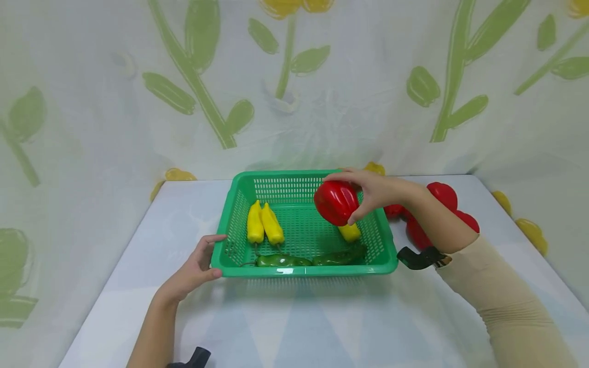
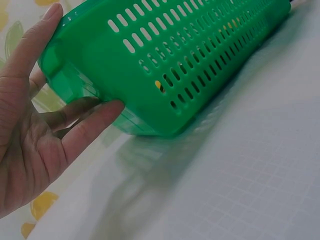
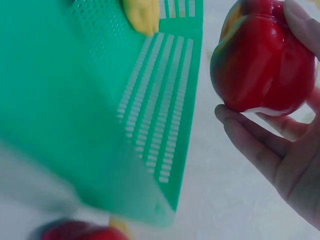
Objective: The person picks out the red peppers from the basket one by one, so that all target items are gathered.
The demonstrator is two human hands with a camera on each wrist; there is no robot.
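Note:
In the head view a green plastic basket (image 1: 306, 271) stands on the table. My left hand (image 1: 195, 268) grips its left end near the front corner; the left wrist view shows the fingertips (image 2: 114, 107) against the outer wall. Above the basket's right part, my right hand (image 1: 368, 191) holds a glossy red bell pepper (image 1: 335, 203) between thumb and fingers. Inside lie two yellow peppers (image 1: 255, 223) at the left and two long green peppers (image 1: 282, 260) along the front. Another yellow pepper (image 1: 350, 232) shows partly below the red one.
Several red bell peppers (image 1: 443, 195) lie on the table right of the basket, partly hidden by my right forearm. A white cloth with green leaves and yellow flowers (image 1: 294, 102) hangs behind the table (image 1: 184, 204). Dark straps are at both wrists.

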